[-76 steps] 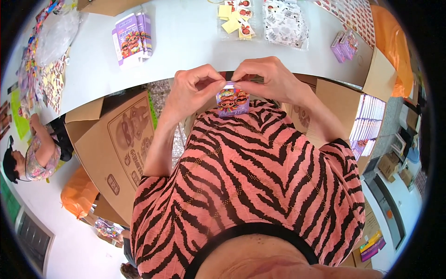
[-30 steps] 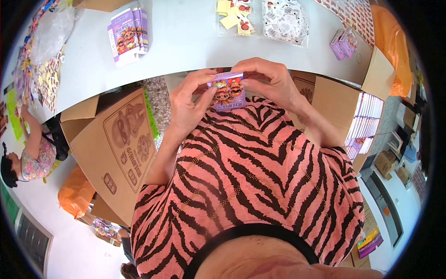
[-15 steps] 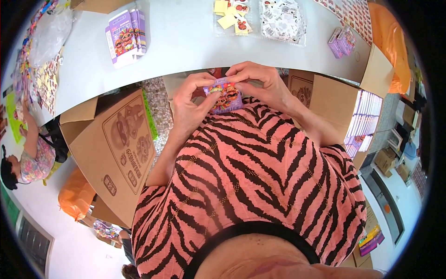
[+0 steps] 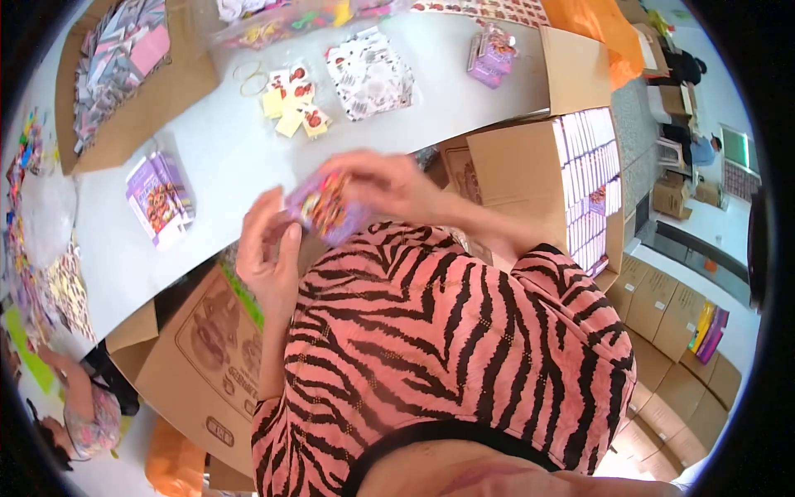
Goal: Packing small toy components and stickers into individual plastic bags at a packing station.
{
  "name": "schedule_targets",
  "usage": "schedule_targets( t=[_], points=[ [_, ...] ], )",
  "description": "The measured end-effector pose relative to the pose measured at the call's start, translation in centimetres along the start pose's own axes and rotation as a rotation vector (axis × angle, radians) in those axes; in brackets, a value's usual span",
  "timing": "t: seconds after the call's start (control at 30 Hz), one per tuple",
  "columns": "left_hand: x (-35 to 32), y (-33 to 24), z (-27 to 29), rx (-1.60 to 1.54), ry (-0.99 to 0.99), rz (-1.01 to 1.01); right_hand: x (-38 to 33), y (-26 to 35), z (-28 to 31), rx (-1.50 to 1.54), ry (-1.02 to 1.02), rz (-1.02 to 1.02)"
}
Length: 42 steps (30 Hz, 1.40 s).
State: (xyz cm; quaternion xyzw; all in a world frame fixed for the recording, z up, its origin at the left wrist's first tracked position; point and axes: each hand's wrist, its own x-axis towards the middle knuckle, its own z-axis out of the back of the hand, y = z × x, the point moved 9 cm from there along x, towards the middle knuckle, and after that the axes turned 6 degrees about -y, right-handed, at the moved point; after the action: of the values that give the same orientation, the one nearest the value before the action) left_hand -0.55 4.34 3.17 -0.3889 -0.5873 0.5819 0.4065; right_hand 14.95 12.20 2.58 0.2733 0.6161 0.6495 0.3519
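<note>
My right hand (image 4: 385, 184) grips a small purple carton (image 4: 325, 211) with colourful cartoon figures on its face. The carton is tilted in front of my chest and blurred by motion. At the carton's left end is my left hand (image 4: 267, 253), its thumb apart from its curled fingers; I cannot tell whether a fingertip touches the carton. Flattened purple cartons (image 4: 159, 199) lie on the table to the left. Beyond my hands are small yellow and red-printed cards (image 4: 294, 103) and a clear bag of printed white packets (image 4: 370, 74).
An open carton (image 4: 609, 240) packed with rows of purple boxes stands at my right. Two purple boxes (image 4: 491, 56) sit on the far table (image 4: 439, 108). A cardboard box of paper pieces (image 4: 186, 91) is far left; a large brown carton (image 4: 199, 356) stands below. Another person (image 4: 87, 414) is at the left.
The view has turned, so the table things appear lower and farther left. The purple carton is now tilted in my right hand; my left fingers have come off its face.
</note>
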Motion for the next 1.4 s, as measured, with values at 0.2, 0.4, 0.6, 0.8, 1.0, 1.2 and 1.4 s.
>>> schedule_targets(
  t=[0.2, 0.4, 0.6, 0.8, 1.0, 1.2, 1.4],
  points=[
    [2.5, -0.5, 3.3, 0.059, -0.198, -0.019, -0.1, 0.7, 19.4, -0.069, -0.692, 0.124],
    [2.6, 0.6, 7.9, 0.134, -0.345, -0.007, -2.8, -5.5, 33.8, -0.556, -1.135, 0.118],
    [2.5, 1.2, 11.8, 0.22, -0.436, -0.077, -1.0, -8.7, 34.0, -0.838, -1.234, 0.005],
    [5.7, 0.5, 16.8, 0.667, -0.609, -0.187, -2.6, -11.4, 36.7, -0.557, -1.11, 0.066],
    [9.6, 0.9, 17.0, 1.17, -0.608, -0.321, -2.3, -3.1, 24.4, -1.33, -1.054, 0.385],
    [11.4, 4.7, 17.9, 1.288, -0.533, 0.053, 0.0, -0.9, 19.5, -1.291, -0.868, 0.39],
    [11.0, 5.7, 19.1, 1.157, -0.568, 0.151, 1.9, 0.7, 15.8, -1.006, -0.804, 0.334]
  ],
)
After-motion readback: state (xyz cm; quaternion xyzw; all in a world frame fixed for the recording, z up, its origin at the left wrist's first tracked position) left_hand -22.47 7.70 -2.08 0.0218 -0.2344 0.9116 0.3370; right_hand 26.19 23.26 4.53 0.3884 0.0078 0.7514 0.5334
